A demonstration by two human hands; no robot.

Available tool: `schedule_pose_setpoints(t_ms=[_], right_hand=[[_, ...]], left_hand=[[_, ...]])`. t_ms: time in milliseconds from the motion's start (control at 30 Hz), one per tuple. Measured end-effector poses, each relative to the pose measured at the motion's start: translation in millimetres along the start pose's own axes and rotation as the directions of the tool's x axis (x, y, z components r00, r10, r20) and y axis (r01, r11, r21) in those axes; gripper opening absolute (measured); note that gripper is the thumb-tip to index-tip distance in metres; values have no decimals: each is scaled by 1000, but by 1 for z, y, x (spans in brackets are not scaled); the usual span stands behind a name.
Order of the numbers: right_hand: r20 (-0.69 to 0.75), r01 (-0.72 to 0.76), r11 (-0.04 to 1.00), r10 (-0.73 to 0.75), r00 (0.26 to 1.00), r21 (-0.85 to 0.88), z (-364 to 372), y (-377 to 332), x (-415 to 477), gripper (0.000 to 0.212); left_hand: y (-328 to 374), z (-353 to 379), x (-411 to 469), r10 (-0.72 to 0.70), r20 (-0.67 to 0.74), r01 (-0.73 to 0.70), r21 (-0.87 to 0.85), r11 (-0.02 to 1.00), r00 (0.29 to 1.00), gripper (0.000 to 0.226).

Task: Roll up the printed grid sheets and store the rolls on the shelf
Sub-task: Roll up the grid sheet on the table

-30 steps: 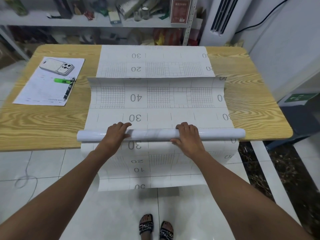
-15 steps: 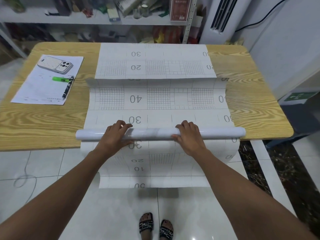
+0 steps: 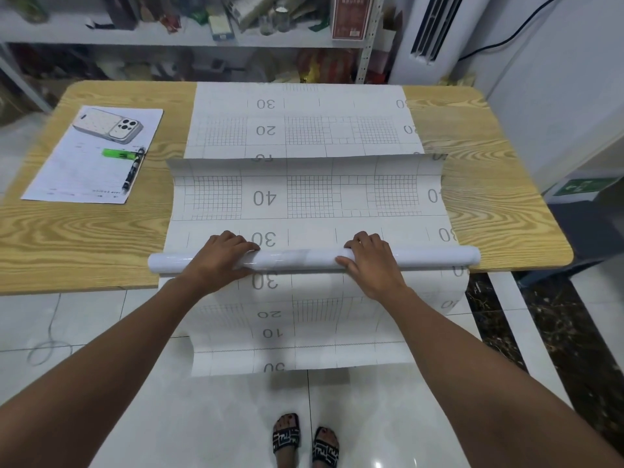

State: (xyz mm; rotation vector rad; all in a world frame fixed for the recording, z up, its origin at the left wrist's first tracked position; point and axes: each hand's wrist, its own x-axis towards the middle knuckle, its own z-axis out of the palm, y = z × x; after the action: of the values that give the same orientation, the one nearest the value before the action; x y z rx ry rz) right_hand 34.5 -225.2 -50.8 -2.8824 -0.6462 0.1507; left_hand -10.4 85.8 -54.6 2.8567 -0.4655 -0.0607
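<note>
At the table's (image 3: 84,238) near edge: roll (image 3: 297,259) lying crosswise on the flat sheets (image 3: 314,228). Left hand (image 3: 219,256) and right hand (image 3: 371,265) curl over it, thumbs nearside — a close hold. Paper likely light, glossy, slippery, springy — grip either side of the middle, evenly.

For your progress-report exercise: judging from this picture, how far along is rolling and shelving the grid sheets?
Done: one roll is formed at the near edge of the table. In hand: the left hand and right hand grip that roll. Left: grid sheets lie flat beyond it, paper hangs off the edge, and the roll is not yet on the shelf.
</note>
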Motion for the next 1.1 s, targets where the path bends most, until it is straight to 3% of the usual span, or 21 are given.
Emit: schedule_pose_setpoints(t_ms=[167,400,567,867,1100], right_hand=[[15,6,999,-7,1000,54,0,2,-5,48],[47,10,993,-16,999,118,-3,6,-4,54],[41,11,994,-15,999,110,-3,7,-4,58],[27,-8,992,5,1000,126,-1,6,-5,55],[25,13,995,-16,1000,100,-1,8,-3,50]], left_hand=[[-2,-4,-1,-141,107,163,-239,957,984,48],[4,-8,-1,-163,135,200,-336,920,977,38],[2,-6,-4,-139,129,171,-291,941,982,38],[0,-4,-4,-226,130,248,-193,949,965,53],[-7,-6,-7,-111,39,115,-132,984,993,56]])
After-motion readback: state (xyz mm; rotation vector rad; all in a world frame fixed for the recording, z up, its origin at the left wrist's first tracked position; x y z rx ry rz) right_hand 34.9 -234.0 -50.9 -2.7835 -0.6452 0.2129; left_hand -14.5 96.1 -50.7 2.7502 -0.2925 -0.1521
